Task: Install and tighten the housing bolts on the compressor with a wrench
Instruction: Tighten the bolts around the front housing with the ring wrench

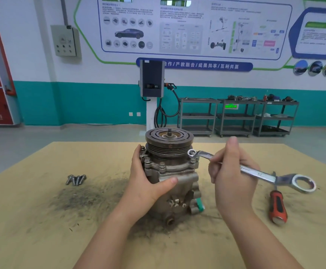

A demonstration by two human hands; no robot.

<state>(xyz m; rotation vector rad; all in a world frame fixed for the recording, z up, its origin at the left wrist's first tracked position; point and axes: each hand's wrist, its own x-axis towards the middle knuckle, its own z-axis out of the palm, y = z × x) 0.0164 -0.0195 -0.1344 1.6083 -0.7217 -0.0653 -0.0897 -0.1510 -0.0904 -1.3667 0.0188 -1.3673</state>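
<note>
Head view, single frame. Compressor point(169, 177) stands upright at centre of frame on a tan board tabletop point(41, 230); grooved dark pulley point(169, 141) on top, threaded shaft stub protruding from its hub. Body is dull grey cast metal, grimy, with rust-brown patches; lugs and bosses around the flange.

Left hand point(148, 179): wrapped around the left side of the compressor housing, fingers curled behind the flange, thumb laid across the front of the body. Firm grip, bracing it.

Right hand point(230, 171): fingers closed around the shank of a bright steel wrench point(255, 173), right of centre. Index finger points up, slightly blurred. Small ring end point(192, 153) sits at the right flange lug, just below the pulley; cannot tell whether it is fully seated on a bolt head. Large ring end point(303, 183) sticks out toward the right edge, past the hand.

Bolt heads visible on the front flange point(162, 165), hex with washers.

Four loose bolts point(76, 179), silvery, lie bunched together at left of centre, well apart from the compressor.

Screwdriver point(277, 207), red and black handle, lies at lower right, near the wrench's large end.

Tabletop surface: matte, smeared with dark grey filings and grime around the compressor base.
</note>
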